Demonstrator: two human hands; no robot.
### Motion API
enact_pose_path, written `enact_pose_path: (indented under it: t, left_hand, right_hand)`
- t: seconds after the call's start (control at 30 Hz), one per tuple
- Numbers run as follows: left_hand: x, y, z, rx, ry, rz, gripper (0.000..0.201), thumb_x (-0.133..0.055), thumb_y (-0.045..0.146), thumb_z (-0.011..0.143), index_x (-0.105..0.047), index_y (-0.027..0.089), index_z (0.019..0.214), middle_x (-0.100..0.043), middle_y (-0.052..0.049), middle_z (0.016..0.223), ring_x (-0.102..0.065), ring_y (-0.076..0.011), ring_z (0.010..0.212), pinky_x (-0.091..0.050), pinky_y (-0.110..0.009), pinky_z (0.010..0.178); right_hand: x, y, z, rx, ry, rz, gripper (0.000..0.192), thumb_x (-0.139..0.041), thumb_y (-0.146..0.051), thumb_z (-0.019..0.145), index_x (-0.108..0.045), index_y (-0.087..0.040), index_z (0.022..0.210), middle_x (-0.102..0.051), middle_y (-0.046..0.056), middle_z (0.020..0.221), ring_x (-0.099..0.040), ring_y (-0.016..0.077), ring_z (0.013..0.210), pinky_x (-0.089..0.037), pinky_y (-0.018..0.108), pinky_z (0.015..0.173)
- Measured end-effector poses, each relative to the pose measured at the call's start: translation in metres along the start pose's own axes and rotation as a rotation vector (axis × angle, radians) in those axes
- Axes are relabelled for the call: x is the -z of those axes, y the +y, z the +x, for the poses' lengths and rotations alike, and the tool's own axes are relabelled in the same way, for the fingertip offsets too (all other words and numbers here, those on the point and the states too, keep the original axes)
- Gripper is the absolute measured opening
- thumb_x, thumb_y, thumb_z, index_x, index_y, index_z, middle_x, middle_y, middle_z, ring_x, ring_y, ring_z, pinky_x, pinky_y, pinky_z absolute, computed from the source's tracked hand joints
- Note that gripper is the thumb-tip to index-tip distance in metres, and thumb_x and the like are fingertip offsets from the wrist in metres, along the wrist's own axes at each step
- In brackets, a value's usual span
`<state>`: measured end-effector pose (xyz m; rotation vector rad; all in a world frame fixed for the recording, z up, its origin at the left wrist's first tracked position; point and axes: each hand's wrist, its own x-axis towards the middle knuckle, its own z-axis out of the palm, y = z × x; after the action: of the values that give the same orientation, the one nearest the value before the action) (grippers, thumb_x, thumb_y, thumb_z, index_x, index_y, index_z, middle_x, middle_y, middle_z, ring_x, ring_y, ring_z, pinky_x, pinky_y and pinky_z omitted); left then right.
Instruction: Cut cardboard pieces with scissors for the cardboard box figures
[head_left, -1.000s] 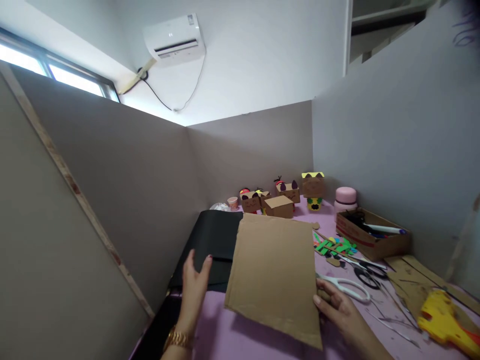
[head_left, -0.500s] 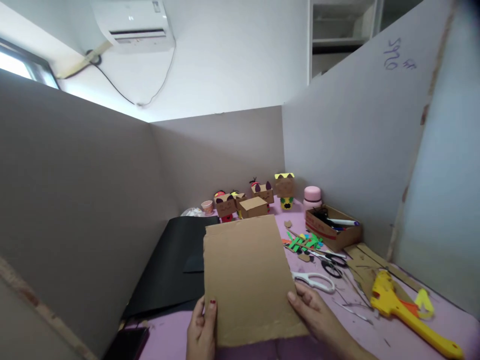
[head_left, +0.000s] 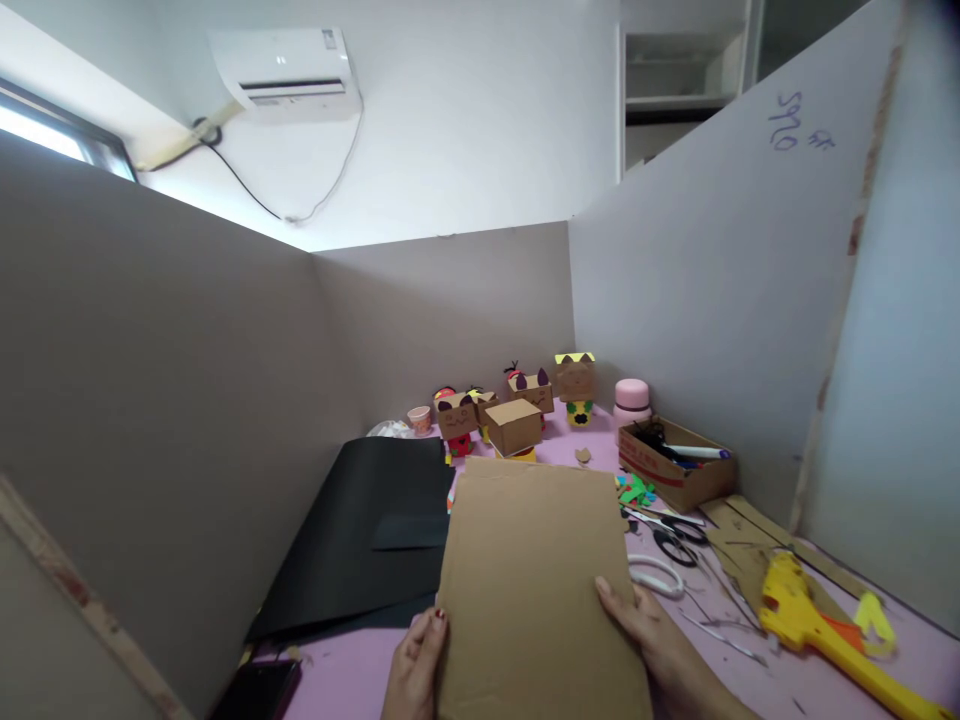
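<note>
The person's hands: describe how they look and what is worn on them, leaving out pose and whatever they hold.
Both are bare, with no gloves and no sleeves in view. The left hand has a dark red painted nail on one of its fingers. The right hand shows no ring, and its bare forearm runs off the lower edge. No wristband or watch is visible on either wrist.
</note>
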<state>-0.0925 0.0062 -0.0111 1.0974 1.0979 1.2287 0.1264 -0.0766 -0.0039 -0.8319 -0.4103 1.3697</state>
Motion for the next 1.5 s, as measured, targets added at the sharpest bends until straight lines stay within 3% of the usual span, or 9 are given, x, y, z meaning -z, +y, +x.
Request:
enact_pose_path:
  t: [0.17, 0.5, 0.67, 0.93, 1.0, 1.17, 1.27, 1.4, 1.5]
  left_hand:
    - [0.002, 0.005, -0.003, 0.096, -0.087, -0.055, 0.035, -0.067, 0.053, 0.064, -0.072, 0.022, 0.079, -0.074, -0.006, 0.091, -0.059, -0.0306, 0.1, -0.045, -0.04, 0.087]
    - [0.004, 0.005, 0.003, 0.165, -0.111, -0.095, 0.032, -0.072, 0.04, 0.064, -0.072, 0.017, 0.086, -0.075, -0.006, 0.094, -0.059, -0.0297, 0.106, -0.044, -0.037, 0.088]
    - [0.005, 0.005, 0.005, 0.2, -0.113, -0.12, 0.031, -0.073, 0.039, 0.064, -0.071, 0.017, 0.086, -0.075, -0.005, 0.087, -0.06, -0.0276, 0.104, -0.046, -0.032, 0.08]
    - [0.003, 0.008, 0.002, 0.229, -0.098, -0.113, 0.026, -0.073, 0.038, 0.065, -0.072, 0.019, 0.081, -0.077, -0.002, 0.083, -0.064, -0.0214, 0.089, -0.047, -0.024, 0.07]
    - [0.003, 0.009, 0.001, 0.236, -0.129, -0.135, 0.026, -0.074, 0.038, 0.064, -0.073, 0.019, 0.081, -0.077, -0.002, 0.081, -0.066, -0.0216, 0.085, -0.048, -0.024, 0.069]
    - [0.012, 0.016, 0.005, 0.347, -0.019, -0.415, 0.021, -0.069, 0.038, 0.071, -0.072, 0.021, 0.082, -0.077, -0.001, 0.078, -0.068, -0.0181, 0.074, -0.052, -0.025, 0.066]
    - [0.014, 0.019, 0.003, 0.336, -0.18, -0.582, 0.039, -0.068, 0.052, 0.066, -0.072, 0.022, 0.09, -0.076, -0.005, 0.086, -0.068, -0.0204, 0.079, -0.054, -0.029, 0.069]
    - [-0.005, 0.006, -0.011, 0.293, -0.507, -0.451, 0.06, -0.08, 0.048, 0.052, -0.068, 0.027, 0.106, -0.07, -0.01, 0.108, -0.066, -0.0252, 0.089, -0.054, -0.033, 0.068]
    - [-0.026, -0.01, -0.022, 0.284, -0.466, -0.342, 0.056, -0.083, 0.044, 0.049, -0.07, 0.027, 0.101, -0.07, -0.011, 0.109, -0.064, -0.0292, 0.096, -0.053, -0.031, 0.065]
  right_hand:
    - [0.002, -0.004, -0.002, 0.032, 0.004, -0.029, 0.06, -0.06, -0.058, 0.074, -0.058, -0.019, 0.12, -0.072, 0.01, 0.109, -0.063, 0.0296, 0.107, -0.047, 0.044, 0.093]
    - [0.012, -0.005, 0.003, 0.238, -0.206, -0.099, 0.052, -0.052, -0.058, 0.08, -0.063, -0.018, 0.112, -0.069, 0.01, 0.116, -0.056, 0.0268, 0.115, -0.038, 0.044, 0.101]
    - [0.004, -0.012, -0.004, 0.274, -0.362, -0.216, 0.06, -0.056, -0.067, 0.071, -0.068, -0.019, 0.105, -0.074, 0.012, 0.1, -0.063, 0.0319, 0.103, -0.045, 0.046, 0.09]
    - [0.0, -0.018, -0.016, 0.266, -0.429, -0.327, 0.06, -0.071, -0.065, 0.054, -0.072, -0.02, 0.094, -0.076, 0.008, 0.076, -0.069, 0.0311, 0.079, -0.053, 0.038, 0.067]
    - [0.0, -0.018, -0.017, 0.273, -0.438, -0.323, 0.055, -0.073, -0.06, 0.057, -0.072, -0.018, 0.093, -0.075, 0.008, 0.078, -0.069, 0.029, 0.075, -0.052, 0.037, 0.065]
    - [0.002, -0.019, -0.01, 0.331, -0.36, -0.255, 0.031, -0.069, -0.041, 0.074, -0.073, -0.014, 0.088, -0.075, 0.007, 0.075, -0.068, 0.0223, 0.07, -0.05, 0.033, 0.068]
    - [0.006, -0.019, -0.002, 0.387, -0.247, -0.178, 0.025, -0.068, -0.041, 0.075, -0.07, -0.018, 0.084, -0.075, 0.003, 0.072, -0.064, 0.0166, 0.064, -0.048, 0.026, 0.061]
    - [0.008, -0.011, 0.005, 0.387, -0.139, -0.106, 0.022, -0.068, -0.044, 0.075, -0.067, -0.023, 0.08, -0.073, -0.003, 0.072, -0.059, 0.0111, 0.059, -0.046, 0.02, 0.054]
    - [0.005, 0.002, 0.006, 0.309, -0.17, -0.148, 0.028, -0.074, -0.045, 0.068, -0.07, -0.018, 0.076, -0.071, 0.0, 0.065, -0.058, 0.0111, 0.056, -0.046, 0.02, 0.052]
